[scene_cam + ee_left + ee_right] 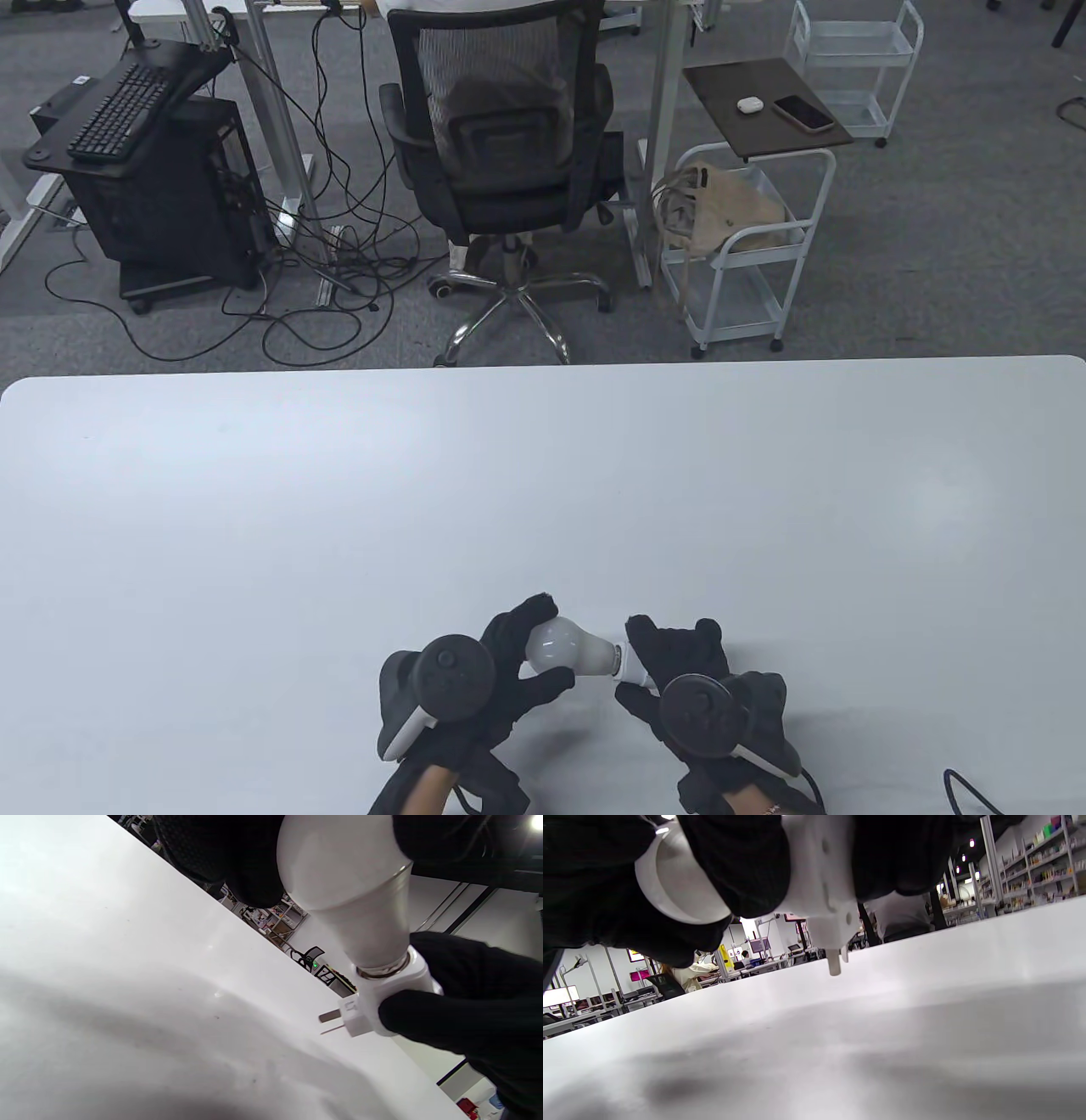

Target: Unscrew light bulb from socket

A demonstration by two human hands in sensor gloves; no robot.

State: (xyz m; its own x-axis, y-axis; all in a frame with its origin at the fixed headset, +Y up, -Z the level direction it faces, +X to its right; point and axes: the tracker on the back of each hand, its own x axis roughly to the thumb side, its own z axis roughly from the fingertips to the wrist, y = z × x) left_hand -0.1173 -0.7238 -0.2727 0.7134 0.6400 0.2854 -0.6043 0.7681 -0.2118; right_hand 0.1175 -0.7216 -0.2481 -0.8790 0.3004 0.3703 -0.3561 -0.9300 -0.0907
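A white light bulb [564, 645] lies sideways above the white table [543, 475], near its front edge, its base seated in a white plug-in socket [629, 668]. My left hand [517, 658] grips the bulb's round glass end. My right hand [670, 666] grips the socket. In the left wrist view the bulb [343, 870] enters the socket [390, 988], whose two plug prongs [330, 1018] stick out sideways, with a band of metal thread showing at the joint. In the right wrist view the socket [823, 870] sits between my fingers, prongs pointing down, above the table.
A black cable [976, 789] lies at the table's front right corner. Beyond the far edge stand an office chair [501, 161], a white cart [747, 246] and a computer tower [178, 204] with loose cables on the floor.
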